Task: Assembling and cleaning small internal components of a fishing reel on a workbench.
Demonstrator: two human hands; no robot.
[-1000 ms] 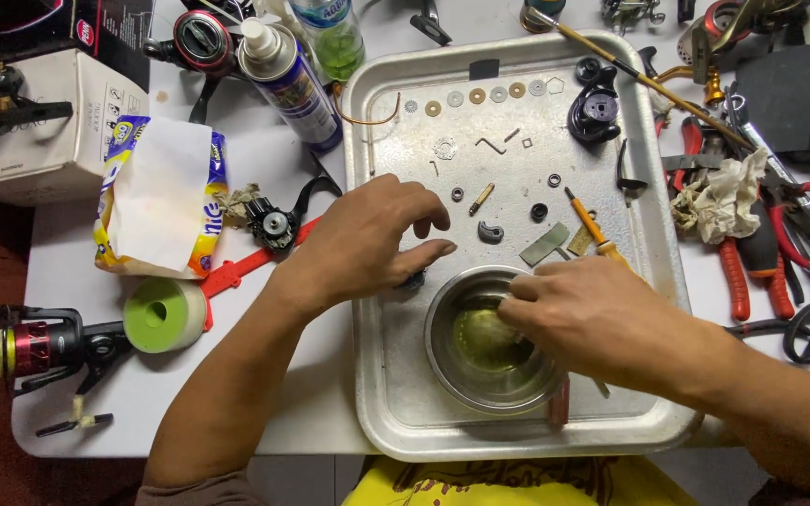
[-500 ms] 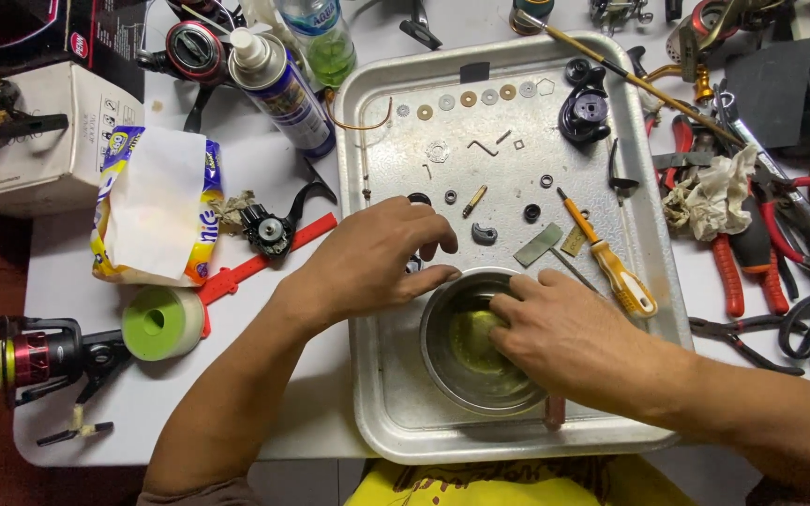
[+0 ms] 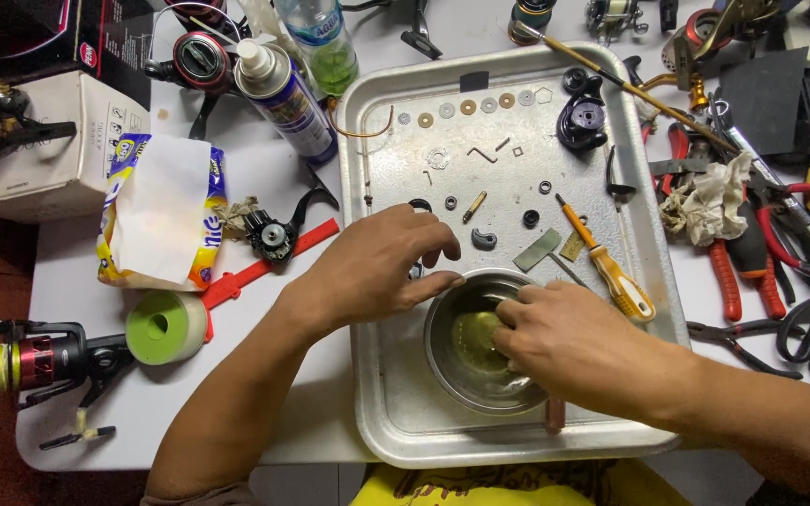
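right fingertips [image 3: 508, 323] hidden in bowl [image 3: 442, 351]
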